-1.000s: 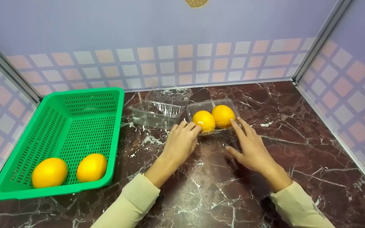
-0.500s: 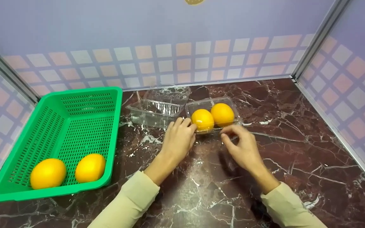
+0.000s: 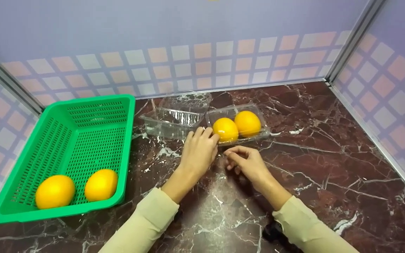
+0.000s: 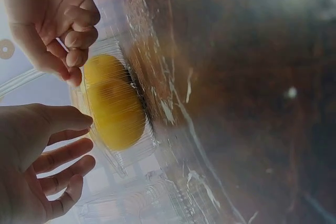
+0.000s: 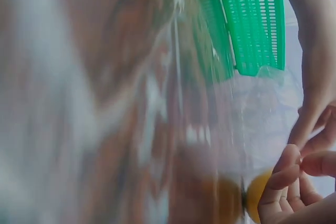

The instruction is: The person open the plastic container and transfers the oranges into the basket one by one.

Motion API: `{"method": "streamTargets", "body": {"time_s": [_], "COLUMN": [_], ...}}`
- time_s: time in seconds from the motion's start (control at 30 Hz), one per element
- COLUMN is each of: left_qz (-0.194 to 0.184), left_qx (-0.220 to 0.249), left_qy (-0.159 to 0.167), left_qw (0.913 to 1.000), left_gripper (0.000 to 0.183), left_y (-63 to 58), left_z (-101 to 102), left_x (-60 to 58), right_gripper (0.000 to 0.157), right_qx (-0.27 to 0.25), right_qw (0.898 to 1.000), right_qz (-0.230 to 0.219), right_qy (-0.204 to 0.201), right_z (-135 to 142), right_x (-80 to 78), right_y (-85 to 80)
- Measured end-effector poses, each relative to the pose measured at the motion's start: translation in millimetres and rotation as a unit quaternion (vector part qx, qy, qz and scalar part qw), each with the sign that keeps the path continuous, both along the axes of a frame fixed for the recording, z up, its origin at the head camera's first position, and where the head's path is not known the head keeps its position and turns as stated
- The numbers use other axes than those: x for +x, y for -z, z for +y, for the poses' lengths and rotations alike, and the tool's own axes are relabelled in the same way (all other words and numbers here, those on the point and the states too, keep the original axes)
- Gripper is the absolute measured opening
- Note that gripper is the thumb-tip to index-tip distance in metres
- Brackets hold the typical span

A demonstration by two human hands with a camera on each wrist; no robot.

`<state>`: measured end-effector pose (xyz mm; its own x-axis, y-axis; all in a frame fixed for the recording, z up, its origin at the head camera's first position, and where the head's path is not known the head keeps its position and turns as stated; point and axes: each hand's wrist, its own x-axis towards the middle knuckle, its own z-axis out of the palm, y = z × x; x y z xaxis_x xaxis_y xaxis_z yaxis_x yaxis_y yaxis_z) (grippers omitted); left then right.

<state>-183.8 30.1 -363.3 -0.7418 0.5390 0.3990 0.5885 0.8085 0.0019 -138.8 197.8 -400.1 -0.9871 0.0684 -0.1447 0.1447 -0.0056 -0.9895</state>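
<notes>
1. Your left hand (image 3: pixel 199 151) grips the near left corner of a clear, rectangular plastic clamshell box (image 3: pixel 248 140). In the left wrist view you see its thumb at the rim; the forefinger is partly hidden behind that thumb.
2. Your right hand (image 3: pixel 250 161) is just in front of the box's near rim, fingers curled, the tips of thumb and forefinger drawn together. In the right wrist view it is cut off by the frame's corner.
3. The box lies towards the back of a dark red, white-veined marbled tabletop (image 3: pixel 329 158), with two round, orange-yellow fruits (image 3: pixel 225 130) side by side inside. Glare and transparency blur its walls — you cannot tell whether the lid is fastened.
4. Just left of it, a second clear plastic clamshell box (image 3: pixel 169 130) stands with its lid raised; its outline melts into the marbling, and your left fingers adjoin its near corner.
5. Under your right pale cream sleeve (image 3: pixel 304 225), a small black object (image 3: pixel 274 232) is partly covered, its form hard to make out.
6. At far left, a green, perforated plastic basket (image 3: pixel 128 140) holds two larger-looking orange-yellow fruits (image 3: pixel 55 192) at its near end.
7. Edges: the lilac, tile-patterned back panel (image 3: pixel 118 31) rises close behind both boxes. To your right, the tabletop runs broad from the filled box to a grey metal rail (image 3: pixel 372 144) — the wider side for movement; to your left, a narrower strip separates hand and basket.
</notes>
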Motion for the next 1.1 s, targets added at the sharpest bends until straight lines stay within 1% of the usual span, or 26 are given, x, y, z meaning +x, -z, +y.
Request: {"method": "streamTargets", "body": {"time_s": [0.07,0.17,0.23,0.3,0.4,0.5,0.73,0.9,1.1], "left_qz": [-0.001,0.004,0.010,0.014,0.014,0.006,-0.031,-0.031,-0.015], "left_qx": [0.000,0.004,0.007,0.010,0.016,0.024,0.046,0.054,0.064], "left_qy": [0.001,0.002,0.004,0.007,0.014,0.019,0.039,0.050,0.052], "left_qw": [1.0000,1.0000,0.9999,0.9998,0.9997,0.9995,0.9977,0.9968,0.9965], "left_gripper": [0.017,0.016,0.013,0.011,0.010,0.013,0.019,0.019,0.015], "left_y": [-0.7,-0.3,0.4,0.8,1.3,1.8,1.7,2.2,4.2], "left_z": [0.8,0.8,0.3,-0.3,-1.5,-2.0,0.8,1.5,0.4], "left_x": [-1.6,-3.7,-4.4,-4.6,-4.1,-3.7,-4.8,-5.4,-7.6], "right_gripper": [0.019,0.019,0.017,0.015,0.013,0.014,0.018,0.025,0.026], "right_qx": [-0.050,-0.119,-0.148,-0.166,-0.181,-0.187,-0.198,-0.222,-0.248], "right_qw": [0.998,0.991,0.986,0.983,0.980,0.978,0.976,0.969,0.961], "right_qz": [-0.026,-0.055,-0.064,-0.065,-0.059,-0.056,-0.062,-0.067,-0.072], "right_qy": [0.008,0.027,0.039,0.052,0.065,0.069,0.073,0.086,0.103], "right_z": [-3.6,-11.0,-16.5,-22.0,-28.3,-30.5,-30.8,-34.8,-39.0], "right_x": [-2.0,-4.8,-6.8,-8.9,-12.3,-14.7,-17.4,-20.1,-22.9], "right_y": [1.4,4.5,6.9,8.7,10.4,11.2,12.7,13.0,13.2]}}
